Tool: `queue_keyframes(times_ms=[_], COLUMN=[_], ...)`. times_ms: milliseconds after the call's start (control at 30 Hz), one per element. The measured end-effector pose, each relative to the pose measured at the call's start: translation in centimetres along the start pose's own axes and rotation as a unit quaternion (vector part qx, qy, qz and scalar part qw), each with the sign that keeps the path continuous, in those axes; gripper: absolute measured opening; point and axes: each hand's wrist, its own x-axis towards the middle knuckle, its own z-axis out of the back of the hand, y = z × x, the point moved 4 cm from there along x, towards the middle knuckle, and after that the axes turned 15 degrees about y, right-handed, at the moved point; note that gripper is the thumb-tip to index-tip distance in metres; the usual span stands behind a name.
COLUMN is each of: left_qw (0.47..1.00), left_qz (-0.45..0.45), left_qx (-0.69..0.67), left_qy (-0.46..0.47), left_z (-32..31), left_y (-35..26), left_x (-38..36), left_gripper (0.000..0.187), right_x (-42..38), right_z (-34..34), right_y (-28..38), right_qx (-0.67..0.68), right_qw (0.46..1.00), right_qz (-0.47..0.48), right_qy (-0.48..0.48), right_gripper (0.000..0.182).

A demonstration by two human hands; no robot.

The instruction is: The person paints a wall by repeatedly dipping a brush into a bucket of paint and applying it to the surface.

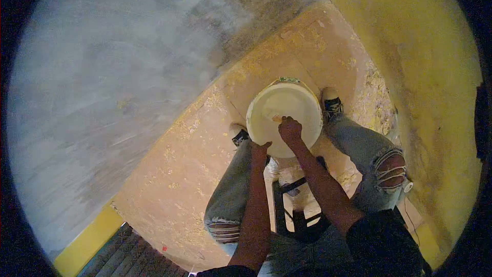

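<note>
A round pale bucket (251,103) stands on the floor between my feet, with whitish material inside. My left hand (261,149) grips its near left rim, with the thumb over the edge and the other fingers hidden. Over the bucket's opening, my right hand (290,129) is closed around a small tool, and only its orange-yellow end (277,118) shows. What kind of tool it is I cannot make out.
A dark stool frame (279,208) stands between my legs. My shoes flank the bucket. The floor (174,174) is spattered with yellowish bits. A grey patchy wall (118,72) rises on the left, a yellow wall (425,61) on the right. A dark ridged surface (123,256) lies at lower left.
</note>
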Motion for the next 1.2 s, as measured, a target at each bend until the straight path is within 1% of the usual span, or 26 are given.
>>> queue_keyframes(times_ms=[67, 133, 167, 200, 233, 300, 333, 367, 400, 433, 467, 500, 533, 567, 633, 667, 700, 733, 767, 833, 867, 933, 1033, 1100, 1133, 1200], left_qw=[0.987, 0.991, 0.993, 0.995, 0.993, 0.996, 0.999, 0.999, 0.98, 0.939, 0.939, 0.968, 0.987, 0.987, 0.944, 0.944, 0.985, 0.995, 0.995, 0.985, 0.985, 0.952, 0.924, 0.914, 0.902, 0.903], left_qz=[-0.067, -0.062, -0.058, -0.093, -0.103, 0.07, -0.037, -0.036, -0.13, -0.218, -0.214, -0.176, -0.135, -0.132, -0.066, -0.064, 0.0, 0.066, 0.066, 0.067, 0.068, -0.109, -0.118, -0.141, -0.163, -0.14], left_qx=[0.146, 0.114, 0.081, 0.009, 0.008, 0.042, 0.02, 0.021, 0.146, 0.266, 0.267, 0.176, 0.083, 0.083, 0.324, 0.324, 0.17, 0.011, 0.011, 0.148, 0.148, 0.261, 0.335, 0.35, 0.366, 0.372], left_qy=[0.006, -0.026, -0.06, -0.042, -0.049, -0.028, -0.01, -0.013, -0.023, -0.028, -0.026, -0.032, -0.039, -0.037, 0.0, 0.001, 0.038, 0.073, 0.073, -0.053, -0.052, -0.115, -0.141, -0.149, -0.158, -0.163], left_z=[0.3, 0.1, 0.3, 0.2, 0.3, -0.1, -0.2, 0.2, 0.2, -0.1, -0.4, -0.6, -0.5, -0.2, 0.4, 0.6, 0.8, 0.6, 0.4, 0.9, 0.8, 0.6, -0.3, -0.5, -0.5, -0.7], left_y=[1.0, -0.1, -0.5, -0.9, -2.0, -2.6, -0.4, -0.1, -0.8, -1.1, -0.9, -0.5, 0.4, 2.1, 5.6, 4.0, 2.8, 1.2, -0.7, -4.0, -5.1, -8.2, -9.4, -9.9, -10.3, -10.4], left_x=[1.2, 0.0, 0.2, -0.1, -0.2, -1.2, 0.3, -0.4, -1.1, -2.0, -1.8, -0.6, 0.1, 0.5, 1.5, 0.9, 1.0, 0.4, 0.0, -1.1, -1.4, -2.2, -3.0, -3.5, -3.8, -4.0], left_gripper=[0.061, 0.063, 0.064, 0.067, 0.067, 0.066, 0.058, 0.058, 0.054, 0.05, 0.05, 0.047, 0.044, 0.044, 0.046, 0.046, 0.066, 0.087, 0.087, 0.087, 0.087, 0.088, 0.089, 0.088, 0.087, 0.086], right_x=[0.2, 0.4, 0.5, 0.3, 0.5, 1.2, 1.5, 1.3, 1.2, 1.1, 1.3, 1.5, 1.6, 1.8, 2.0, 1.9, 2.0, 1.9, 2.0, 1.8, 1.8, 1.8, 1.9, 1.6, 1.7, 1.8], right_z=[-0.9, -0.7, -0.1, 0.2, 0.1, -1.0, -0.3, -0.1, 0.1, -0.7, -1.1, -1.3, -1.8, -2.2, -2.7, -3.0, -3.2, -3.3, -3.1, -2.9, -2.9, -2.9, -2.0, -0.8, -1.2, -1.9], right_y=[-0.8, -1.1, -1.1, -0.9, -0.5, -0.7, -0.2, 0.2, 0.6, 0.5, 0.6, 0.8, 0.9, 1.3, 1.5, 1.7, 1.8, 1.8, 1.8, 1.6, 1.7, 1.8, 2.0, 1.9, 1.9, 2.0], right_qx=[-0.014, -0.027, -0.005, 0.018, 0.018, 0.05, 0.051, 0.05, 0.049, 0.05, 0.041, 0.032, 0.033, 0.026, 0.018, 0.028, 0.038, 0.038, 0.032, 0.025, 0.042, 0.059, 0.06, 0.029, 0.029, 0.014], right_qw=[1.0, 0.998, 1.0, 0.999, 0.999, 0.995, 0.995, 0.992, 0.988, 0.987, 0.994, 0.999, 0.998, 0.998, 0.998, 0.999, 0.999, 0.999, 0.999, 0.999, 0.999, 0.998, 0.997, 0.998, 0.998, 0.999], right_qz=[0.013, 0.029, 0.007, -0.014, -0.005, -0.07, -0.066, -0.07, -0.076, -0.078, -0.055, -0.031, -0.034, -0.036, -0.04, -0.029, -0.019, -0.019, -0.023, -0.029, -0.015, -0.001, 0.038, -0.014, -0.014, 0.029], right_qy=[-0.019, -0.048, -0.004, 0.045, 0.036, 0.05, 0.047, 0.088, 0.129, 0.133, 0.083, 0.032, 0.035, 0.036, 0.038, 0.036, 0.032, 0.034, 0.019, 0.006, 0.016, 0.026, 0.038, 0.052, 0.053, 0.028], right_gripper=[0.023, 0.025, 0.025, 0.026, 0.026, 0.028, 0.028, 0.027, 0.028, 0.028, 0.026, 0.025, 0.025, 0.024, 0.023, 0.021, 0.02, 0.02, 0.019, 0.017, 0.019, 0.023, 0.024, 0.024, 0.024, 0.017])
